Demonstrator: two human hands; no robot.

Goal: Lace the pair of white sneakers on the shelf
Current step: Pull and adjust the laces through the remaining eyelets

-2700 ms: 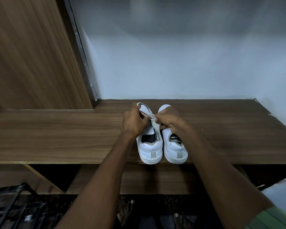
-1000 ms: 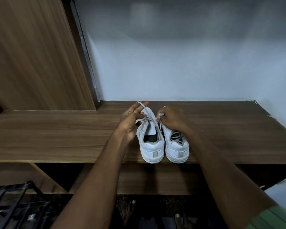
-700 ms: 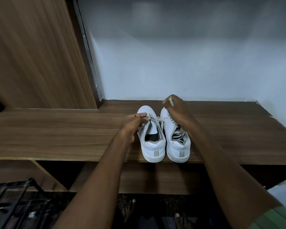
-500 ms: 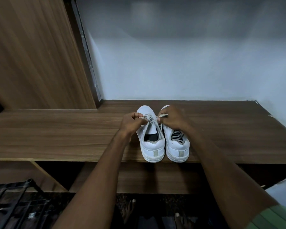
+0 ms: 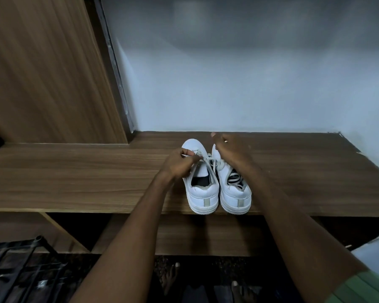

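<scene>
Threading the left sneaker (image 5: pixel 202 184) on the shelf (image 5: pixel 96 171): left hand (image 5: pixel 179 164) pinches the lace (image 5: pixel 208 159) at the eyelets, right hand (image 5: pixel 232 149) grips its other end. Next, probably a snug pull. The right sneaker (image 5: pixel 235 193), touching alongside, crowds the work; a black rack (image 5: pixel 20 270) sits below.

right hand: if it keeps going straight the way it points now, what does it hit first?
The right hand points away from the person, over the right sneaker's toe. Past it lies bare shelf, so probably the white back wall first. Depth is unclear.
</scene>
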